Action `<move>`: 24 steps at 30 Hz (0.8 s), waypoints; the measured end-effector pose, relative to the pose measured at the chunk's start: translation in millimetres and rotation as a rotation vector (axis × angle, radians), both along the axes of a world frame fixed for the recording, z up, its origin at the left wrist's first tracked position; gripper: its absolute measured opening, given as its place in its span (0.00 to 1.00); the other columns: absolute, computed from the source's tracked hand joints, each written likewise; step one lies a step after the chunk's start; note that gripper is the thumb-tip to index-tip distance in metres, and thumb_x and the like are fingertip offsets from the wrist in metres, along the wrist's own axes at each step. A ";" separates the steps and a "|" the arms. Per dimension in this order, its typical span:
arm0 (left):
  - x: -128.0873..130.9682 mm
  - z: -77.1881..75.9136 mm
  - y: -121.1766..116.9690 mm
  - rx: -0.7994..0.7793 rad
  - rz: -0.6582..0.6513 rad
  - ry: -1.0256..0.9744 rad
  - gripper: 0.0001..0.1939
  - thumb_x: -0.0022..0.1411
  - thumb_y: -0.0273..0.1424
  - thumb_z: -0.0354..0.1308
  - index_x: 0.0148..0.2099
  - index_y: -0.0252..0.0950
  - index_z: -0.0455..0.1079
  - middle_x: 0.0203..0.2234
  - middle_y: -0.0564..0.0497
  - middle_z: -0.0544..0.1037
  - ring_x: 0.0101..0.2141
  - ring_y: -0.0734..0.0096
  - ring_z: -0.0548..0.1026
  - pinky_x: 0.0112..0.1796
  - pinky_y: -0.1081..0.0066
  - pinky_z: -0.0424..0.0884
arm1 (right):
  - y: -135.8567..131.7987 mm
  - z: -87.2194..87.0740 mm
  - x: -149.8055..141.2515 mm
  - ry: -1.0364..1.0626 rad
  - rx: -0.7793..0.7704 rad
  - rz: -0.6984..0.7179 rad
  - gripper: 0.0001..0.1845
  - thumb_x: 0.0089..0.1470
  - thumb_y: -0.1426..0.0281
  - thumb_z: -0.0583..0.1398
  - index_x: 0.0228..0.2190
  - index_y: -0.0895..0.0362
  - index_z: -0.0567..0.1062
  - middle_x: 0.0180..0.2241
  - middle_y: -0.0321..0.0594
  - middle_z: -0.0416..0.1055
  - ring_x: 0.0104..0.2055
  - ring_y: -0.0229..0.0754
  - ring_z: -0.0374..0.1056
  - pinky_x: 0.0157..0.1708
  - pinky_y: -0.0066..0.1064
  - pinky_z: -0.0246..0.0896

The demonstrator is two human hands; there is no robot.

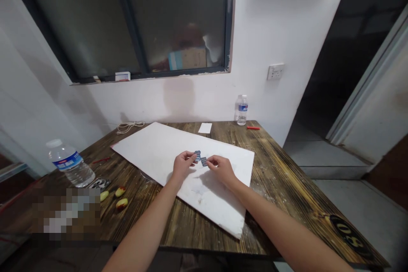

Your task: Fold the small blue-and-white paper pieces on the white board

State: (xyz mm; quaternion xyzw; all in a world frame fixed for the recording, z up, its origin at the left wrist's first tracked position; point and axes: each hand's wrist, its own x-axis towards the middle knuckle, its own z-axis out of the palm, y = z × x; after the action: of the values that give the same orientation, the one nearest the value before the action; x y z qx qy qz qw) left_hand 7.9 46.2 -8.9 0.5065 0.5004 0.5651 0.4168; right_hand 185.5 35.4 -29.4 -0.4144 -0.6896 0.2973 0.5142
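Note:
My left hand (184,163) is closed in a pinch on a small blue-grey striped piece (197,155). A similar small striped piece (204,161) is pinched between the fingers of my right hand (220,167). The two pieces are side by side, close together; whether they touch I cannot tell, and their exact kind is too small to make out. Both hands are over a large white board (153,144) that lies at a slant on the wooden table.
On the dark wooden table (287,195) stand a large water bottle (72,163) at left and a smaller bottle (242,110) at the back. Several fruits (121,204), a white cable (129,126), a white paper (205,128) and a red pen-like stick (253,128) lie around the board.

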 end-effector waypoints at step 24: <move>0.7 -4.7 1.6 0.018 -0.010 0.006 0.17 0.44 0.40 0.68 0.30 0.33 0.71 0.22 0.51 0.77 0.23 0.71 0.76 0.25 0.73 0.71 | -2.0 -1.0 2.5 -0.248 0.043 0.314 0.17 0.45 0.54 0.67 0.24 0.56 0.78 0.26 0.37 0.71 0.30 0.38 0.63 0.33 0.29 0.56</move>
State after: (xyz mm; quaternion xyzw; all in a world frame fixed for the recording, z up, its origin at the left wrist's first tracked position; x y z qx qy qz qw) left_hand 8.7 47.8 -13.6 0.5146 0.4939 0.5660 0.4134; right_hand 188.0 33.5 -30.4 -0.3240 -0.8100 0.3057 0.3814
